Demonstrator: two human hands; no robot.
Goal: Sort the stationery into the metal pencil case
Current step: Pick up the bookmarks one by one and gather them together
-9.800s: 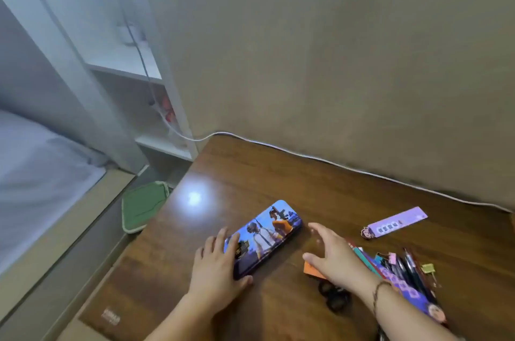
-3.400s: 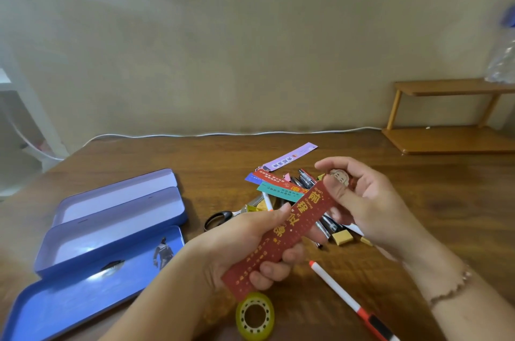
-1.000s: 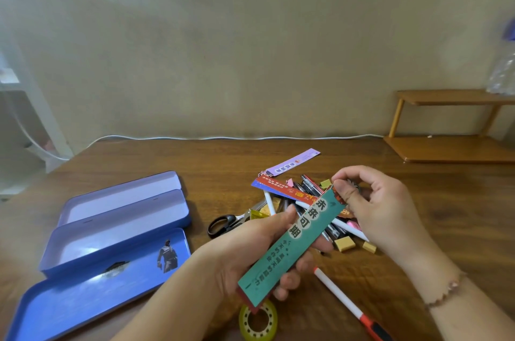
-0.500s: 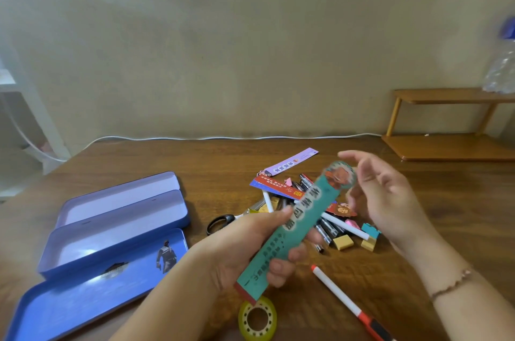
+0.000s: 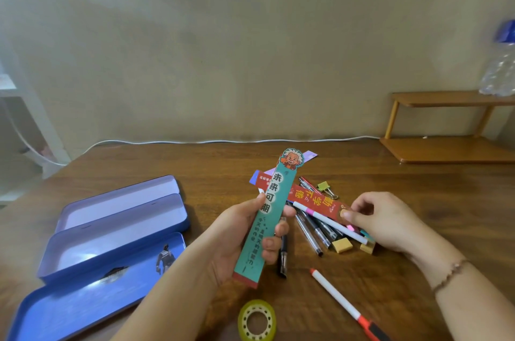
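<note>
Two hands are working over the wooden desk (image 5: 418, 201). The left hand (image 5: 242, 237) is gripping a green bookmark (image 5: 266, 218), thumb on one edge and curled fingers on the other, holding it upright with its cartoon head on top; a red edge is peeking out beneath its lower end, though whether that is a second card I cannot tell. The right hand (image 5: 387, 221) is pinching the end of one red bookmark (image 5: 312, 200) between thumb and forefinger, on top of the stationery pile. Beyond the left hand's fingertips, one purple bookmark (image 5: 309, 155) is lying partly hidden. Between the two hands several pens (image 5: 315, 229) are lying bunched, too overlapped to count, with one white pen (image 5: 331, 222) crossing them. Two yellowish erasers (image 5: 342, 245) are sitting just below the right hand's fingers, and one yellow binder clip (image 5: 326, 187) is lying above them. Toward the person from both hands, one roll of tape (image 5: 257, 319) and one white marker with a red end (image 5: 342, 303) are resting. Left of the left hand, the metal pencil case (image 5: 111, 232) is lying open in three blue sections.
</note>
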